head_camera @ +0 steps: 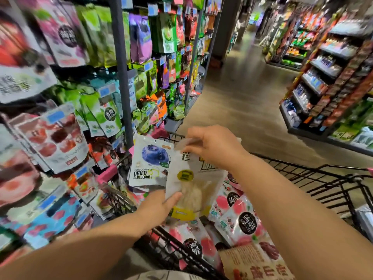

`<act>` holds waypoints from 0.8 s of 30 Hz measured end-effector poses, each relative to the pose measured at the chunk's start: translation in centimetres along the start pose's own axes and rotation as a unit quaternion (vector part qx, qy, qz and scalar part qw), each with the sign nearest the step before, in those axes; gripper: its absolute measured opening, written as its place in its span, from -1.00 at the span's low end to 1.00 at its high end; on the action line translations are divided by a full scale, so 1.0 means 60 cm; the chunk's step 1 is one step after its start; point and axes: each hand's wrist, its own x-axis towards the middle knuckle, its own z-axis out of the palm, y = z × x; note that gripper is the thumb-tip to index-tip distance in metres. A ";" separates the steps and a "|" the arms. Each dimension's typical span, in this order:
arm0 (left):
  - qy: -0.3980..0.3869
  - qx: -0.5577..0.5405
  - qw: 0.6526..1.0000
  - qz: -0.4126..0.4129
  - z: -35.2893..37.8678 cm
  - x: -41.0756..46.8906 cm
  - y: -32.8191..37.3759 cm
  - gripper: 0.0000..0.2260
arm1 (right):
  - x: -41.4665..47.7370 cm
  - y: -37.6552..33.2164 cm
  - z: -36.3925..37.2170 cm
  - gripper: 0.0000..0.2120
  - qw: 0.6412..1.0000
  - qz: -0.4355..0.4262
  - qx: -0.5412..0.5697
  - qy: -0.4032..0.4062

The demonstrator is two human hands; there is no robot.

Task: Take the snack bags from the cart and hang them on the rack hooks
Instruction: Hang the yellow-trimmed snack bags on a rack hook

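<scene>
Over the black wire cart [327,184] we see a clear, yellow-labelled snack bag [189,184] — right hand [210,150] pinching its top, left hand [159,207] gripping its bottom, beside a white dried-blueberry pouch [150,164].

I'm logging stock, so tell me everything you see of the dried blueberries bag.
The dried blueberries bag is a glossy white plastic pouch printed with one large blueberry and the words DRIED BLUEBERRIES, with a small hang slot near its top. It looks flat and unopened, upright and slightly tilted over the left side of the cart. The left hand, gripping the pale translucent bag beside it, touches its bottom edge; its right edge meets that bag.
</scene>
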 end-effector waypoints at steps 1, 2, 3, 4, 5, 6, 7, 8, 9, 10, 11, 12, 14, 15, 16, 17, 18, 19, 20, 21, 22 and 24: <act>0.018 -0.024 1.000 -0.005 -0.017 -0.007 0.008 -0.52 | 0.011 -0.007 -0.005 -0.76 0.999 0.007 0.026 0.030; 0.038 -0.043 0.998 -0.006 -0.034 -0.015 0.011 -0.60 | 0.024 -0.013 -0.011 -0.71 0.997 0.012 0.049 0.060; 0.060 -0.055 0.997 -0.013 -0.055 -0.026 0.014 -0.66 | 0.037 -0.019 -0.015 -0.59 0.994 0.008 0.065 0.089; 0.082 -0.065 0.994 -0.021 -0.076 -0.038 0.014 -0.75 | 0.052 -0.026 -0.016 -0.44 0.991 0.007 0.075 0.108; 0.107 -0.080 0.991 -0.027 -0.098 -0.053 0.013 -0.83 | 0.067 -0.035 -0.015 -0.30 0.989 0.014 0.085 0.116; 0.138 -0.097 0.985 -0.030 -0.119 -0.068 0.006 -0.87 | 0.084 -0.044 -0.009 -0.18 0.986 0.033 0.108 0.119; 0.174 -0.122 0.977 -0.036 -0.140 -0.086 0.002 -0.89 | 0.100 -0.053 0.002 -0.10 0.981 0.053 0.145 0.121; 0.209 -0.140 0.967 -0.040 -0.159 -0.104 -0.002 -0.89 | 0.116 -0.065 0.015 -0.04 0.972 0.071 0.191 0.120; 0.245 -0.156 0.956 -0.050 -0.180 -0.124 -0.009 -0.89 | 0.131 -0.080 0.031 -0.02 0.961 0.085 0.240 0.105; 0.273 -0.166 0.945 -0.065 -0.199 -0.142 -0.017 -0.90 | 0.147 -0.095 0.050 -0.02 0.949 0.091 0.295 0.066; 0.301 -0.178 0.933 -0.082 -0.215 -0.164 -0.024 -0.92 | 0.159 -0.118 0.066 -0.03 0.934 0.082 0.348 0.003; 0.329 -0.189 0.920 -0.102 -0.231 -0.186 -0.033 -0.92 | 0.172 -0.142 0.085 -0.05 0.916 0.062 0.391 -0.070; 0.377 -0.216 0.893 -0.116 -0.259 -0.231 -0.052 -0.66 | 0.189 -0.200 0.121 -0.17 0.887 0.006 0.418 -0.197; 0.402 -0.227 0.880 -0.115 -0.271 -0.257 -0.057 -0.54 | 0.192 -0.234 0.135 -0.30 0.881 -0.026 0.407 -0.239; 0.425 -0.238 0.865 -0.118 -0.281 -0.281 -0.064 -0.54 | 0.191 -0.268 0.149 -0.44 0.877 -0.063 0.394 -0.267; 0.450 -0.250 0.850 -0.117 -0.289 -0.307 -0.069 -0.65 | 0.186 -0.304 0.160 -0.56 0.873 -0.098 0.385 -0.285; 0.472 -0.265 0.833 -0.114 -0.295 -0.334 -0.073 -0.76 | 0.178 -0.340 0.170 -0.61 0.861 -0.127 0.394 -0.296; 0.493 -0.275 0.818 -0.109 -0.300 -0.362 -0.074 -0.78 | 0.169 -0.374 0.178 -0.58 0.848 -0.148 0.409 -0.304; 0.514 -0.280 0.804 -0.108 -0.304 -0.387 -0.082 -0.74 | 0.163 -0.408 0.187 -0.57 0.837 -0.156 0.426 -0.306; 0.530 -0.285 0.791 -0.109 -0.307 -0.413 -0.091 -0.72 | 0.154 -0.440 0.190 -0.60 0.827 -0.167 0.440 -0.308; 0.546 -0.293 0.777 -0.116 -0.310 -0.439 -0.094 -0.75 | 0.149 -0.472 0.196 -0.64 0.818 -0.182 0.451 -0.309; 0.580 -0.310 0.747 -0.101 -0.315 -0.489 -0.097 -0.83 | 0.139 -0.531 0.202 -0.50 0.808 -0.211 0.455 -0.310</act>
